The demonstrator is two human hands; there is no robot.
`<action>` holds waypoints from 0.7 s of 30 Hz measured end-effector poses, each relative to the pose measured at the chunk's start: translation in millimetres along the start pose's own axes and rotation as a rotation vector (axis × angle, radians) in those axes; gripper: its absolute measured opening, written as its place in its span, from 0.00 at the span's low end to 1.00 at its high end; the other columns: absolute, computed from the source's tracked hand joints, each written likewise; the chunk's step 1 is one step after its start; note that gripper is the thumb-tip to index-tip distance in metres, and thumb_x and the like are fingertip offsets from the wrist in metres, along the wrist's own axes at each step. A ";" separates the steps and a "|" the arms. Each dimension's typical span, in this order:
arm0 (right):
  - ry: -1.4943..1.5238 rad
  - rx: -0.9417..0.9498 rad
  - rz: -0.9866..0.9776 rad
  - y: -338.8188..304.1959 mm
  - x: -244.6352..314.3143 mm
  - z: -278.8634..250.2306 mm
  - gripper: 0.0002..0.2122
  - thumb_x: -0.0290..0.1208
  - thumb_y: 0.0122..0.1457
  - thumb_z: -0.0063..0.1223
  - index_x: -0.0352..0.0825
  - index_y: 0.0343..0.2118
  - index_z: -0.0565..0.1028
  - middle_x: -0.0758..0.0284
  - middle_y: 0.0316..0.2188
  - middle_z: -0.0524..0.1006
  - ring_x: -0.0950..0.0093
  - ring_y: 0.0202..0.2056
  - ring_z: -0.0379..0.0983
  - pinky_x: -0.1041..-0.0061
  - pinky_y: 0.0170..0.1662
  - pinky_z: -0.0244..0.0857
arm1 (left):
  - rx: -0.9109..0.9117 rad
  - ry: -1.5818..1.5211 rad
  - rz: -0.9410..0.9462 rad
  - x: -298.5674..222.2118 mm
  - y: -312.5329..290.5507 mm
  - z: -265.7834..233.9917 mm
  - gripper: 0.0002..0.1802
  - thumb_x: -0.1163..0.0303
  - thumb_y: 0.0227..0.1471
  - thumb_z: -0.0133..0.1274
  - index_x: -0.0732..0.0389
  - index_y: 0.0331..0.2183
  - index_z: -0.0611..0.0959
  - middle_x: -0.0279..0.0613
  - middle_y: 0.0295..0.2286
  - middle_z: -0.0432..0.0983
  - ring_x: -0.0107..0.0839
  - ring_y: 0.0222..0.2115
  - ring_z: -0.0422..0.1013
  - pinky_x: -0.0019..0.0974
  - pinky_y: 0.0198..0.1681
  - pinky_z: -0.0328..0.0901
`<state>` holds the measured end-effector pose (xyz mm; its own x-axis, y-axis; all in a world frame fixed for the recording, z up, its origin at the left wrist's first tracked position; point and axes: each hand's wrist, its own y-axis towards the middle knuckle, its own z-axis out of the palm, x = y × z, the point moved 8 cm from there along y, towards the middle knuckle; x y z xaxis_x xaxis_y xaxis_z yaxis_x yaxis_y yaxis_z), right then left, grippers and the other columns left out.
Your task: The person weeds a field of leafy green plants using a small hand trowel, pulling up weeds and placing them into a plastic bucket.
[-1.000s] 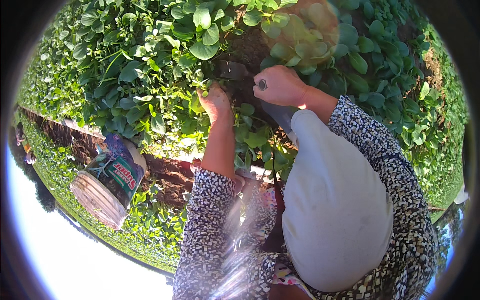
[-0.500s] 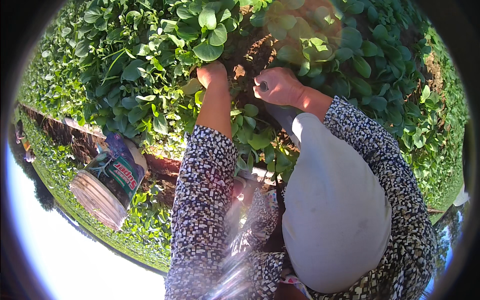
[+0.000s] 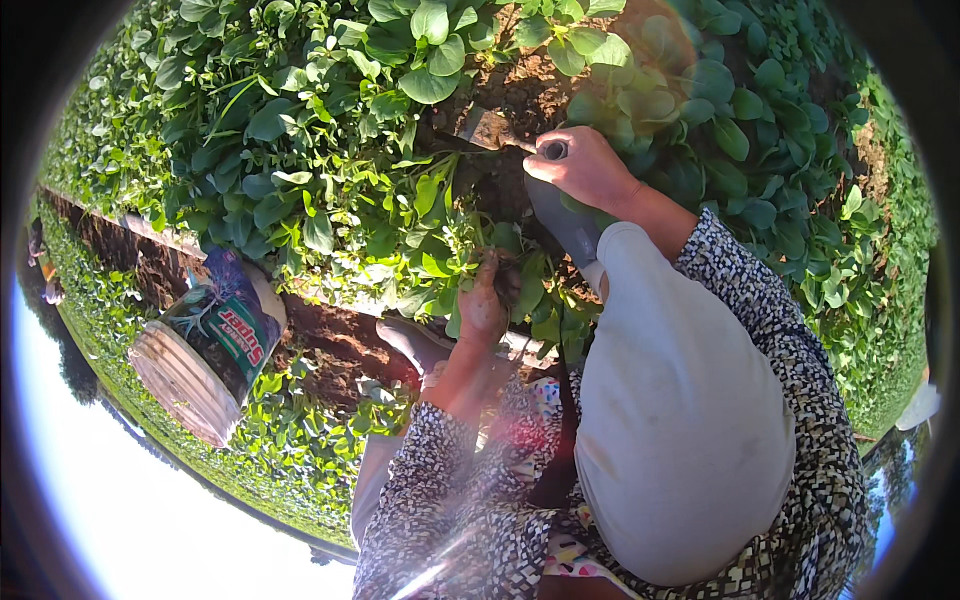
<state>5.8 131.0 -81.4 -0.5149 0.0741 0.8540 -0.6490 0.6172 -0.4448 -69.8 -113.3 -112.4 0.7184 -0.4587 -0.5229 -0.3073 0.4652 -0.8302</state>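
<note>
My right hand [image 3: 585, 170] is closed round the handle of a hand trowel, the hollow round handle end facing up. Its flat metal blade [image 3: 485, 128] points left over bare dark soil between the plants. Closer to me, my left hand [image 3: 484, 305] is closed around the lower part of a small-leaved green weed [image 3: 445, 230]; its fingers are partly hidden by leaves, and a dark clump of soil or roots shows beside them. Broad-leaved green plants [image 3: 430, 55] stand just beyond the trowel.
A plastic bucket [image 3: 205, 345] with a green and red printed side lies tilted at the left, past a narrow bed edge [image 3: 165, 235]. My grey-clad knee [image 3: 680, 400] and dark boot [image 3: 565, 215] are close to my right hand. Dense leafy rows surround the spot.
My left hand has drawn back toward me from the plants, bringing the weed with it. My right hand has shifted slightly right, and the trowel blade now shows.
</note>
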 end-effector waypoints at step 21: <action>-0.763 0.493 -0.357 41.4 83.6 17.3 0.07 0.31 0.43 0.49 0.32 0.17 0.71 0.55 0.15 0.70 0.56 0.21 0.68 0.60 0.28 0.63 | -0.379 -0.316 0.184 -90.7 4.6 -26.0 0.18 0.63 0.56 0.51 0.63 0.45 0.75 0.26 0.14 0.51 0.19 0.12 0.50 0.25 0.13 0.46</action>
<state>-73.8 149.2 -33.1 -0.3544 -0.6880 0.6333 -0.9091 0.0950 -0.4056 -152.6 -89.2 -73.9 0.7666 -0.1170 -0.6313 -0.6082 0.1831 -0.7724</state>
